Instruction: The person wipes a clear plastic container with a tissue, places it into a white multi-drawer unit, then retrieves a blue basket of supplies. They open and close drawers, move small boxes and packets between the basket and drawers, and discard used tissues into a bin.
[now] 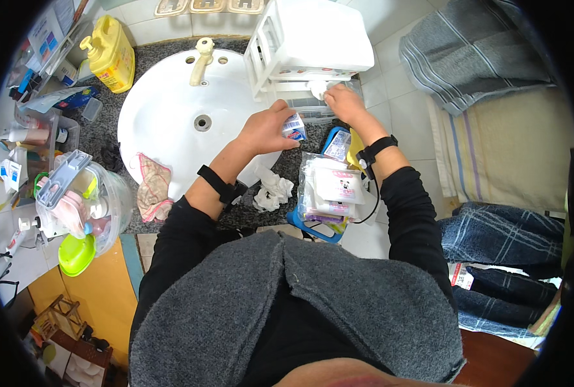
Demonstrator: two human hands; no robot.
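My left hand is closed around a small blue, white and red box over the right rim of the white sink. Fingers of my right hand are pinched on a small white piece at the front of a white drawer unit. I cannot make out whether that piece is a knob or a loose item. A clear drawer sticks out low on the unit, between my two hands. Below my right wrist lie clear plastic packets and a blue-framed basket.
Crumpled white tissue and a stained cloth lie at the sink's near edge. A yellow pump bottle stands behind left. A clear tub of toiletries is at the left. Towels hang on the right.
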